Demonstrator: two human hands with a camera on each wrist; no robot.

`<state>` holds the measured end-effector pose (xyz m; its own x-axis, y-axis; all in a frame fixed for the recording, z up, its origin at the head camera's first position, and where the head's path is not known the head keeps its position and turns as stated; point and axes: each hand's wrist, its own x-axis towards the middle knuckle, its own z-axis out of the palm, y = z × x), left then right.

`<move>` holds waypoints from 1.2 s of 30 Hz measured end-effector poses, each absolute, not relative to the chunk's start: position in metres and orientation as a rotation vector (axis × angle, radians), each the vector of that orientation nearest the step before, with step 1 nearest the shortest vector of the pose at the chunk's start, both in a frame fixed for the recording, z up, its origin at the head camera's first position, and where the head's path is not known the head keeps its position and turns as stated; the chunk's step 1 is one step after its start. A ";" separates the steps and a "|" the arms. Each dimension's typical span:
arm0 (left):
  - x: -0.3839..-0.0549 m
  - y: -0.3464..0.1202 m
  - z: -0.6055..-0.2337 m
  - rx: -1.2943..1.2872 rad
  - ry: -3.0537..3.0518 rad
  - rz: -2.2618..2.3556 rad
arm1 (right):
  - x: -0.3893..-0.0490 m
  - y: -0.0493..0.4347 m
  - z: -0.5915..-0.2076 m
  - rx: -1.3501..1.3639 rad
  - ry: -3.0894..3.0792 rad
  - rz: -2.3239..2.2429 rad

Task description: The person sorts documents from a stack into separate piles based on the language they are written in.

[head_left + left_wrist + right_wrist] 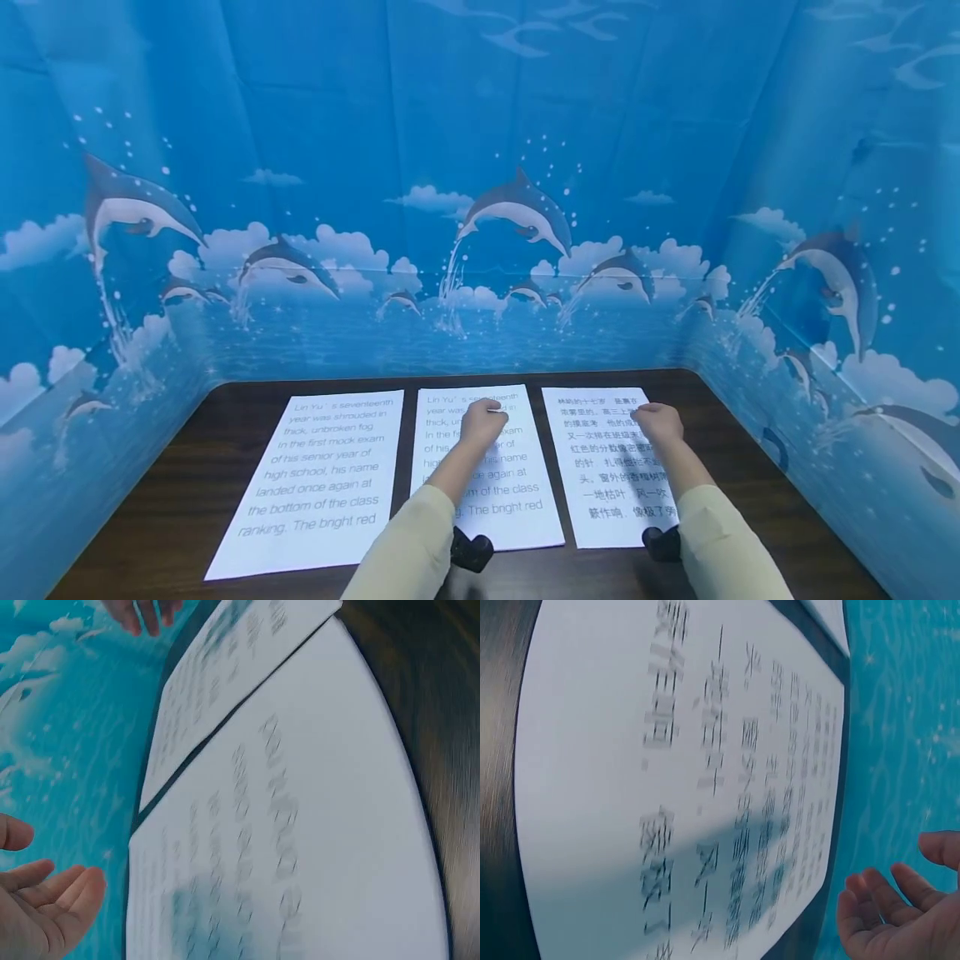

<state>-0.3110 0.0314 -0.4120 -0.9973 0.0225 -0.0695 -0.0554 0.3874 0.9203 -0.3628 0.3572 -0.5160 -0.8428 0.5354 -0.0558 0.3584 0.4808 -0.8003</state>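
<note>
My left hand (483,423) hovers over the middle sheet of paper (517,532), which carries printed English text. In the left wrist view the fingers of that hand (56,911) are loosely bent, with the thumb apart and nothing held. Above the right sheet (607,532), printed with Chinese characters, is my right hand (660,422). The right wrist view shows this hand (904,915) palm up, its fingers relaxed and holding nothing. Shadows fall on the paper beneath both hands.
Another sheet with English text (300,550) lies on the left of the dark wooden table (172,475). A blue curtain (480,108) with dolphins and clouds encloses the table at the back and sides. Each wrist wears a black device (471,550).
</note>
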 end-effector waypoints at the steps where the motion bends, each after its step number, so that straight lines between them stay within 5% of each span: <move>1: -0.312 0.026 -0.411 -0.045 2.562 1.704 | -0.365 0.353 -0.516 -0.759 -2.528 1.290; 13: -0.313 -0.032 -0.411 -0.221 2.683 1.652 | -0.370 0.281 -0.513 -0.594 -2.643 1.320; 25: -0.302 -0.056 -0.434 -0.407 2.664 1.595 | -0.305 0.198 -0.458 -0.587 -2.697 1.571; 36: -0.317 -0.068 -0.472 -0.438 2.670 1.579 | -0.295 0.178 -0.455 -0.573 -2.686 1.584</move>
<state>-0.3168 -0.0684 -0.4723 -0.9609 -0.2337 -0.1483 -0.2425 0.4532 0.8578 -0.2954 0.1777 -0.4545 -0.9343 0.2914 -0.2052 0.3206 0.4357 -0.8411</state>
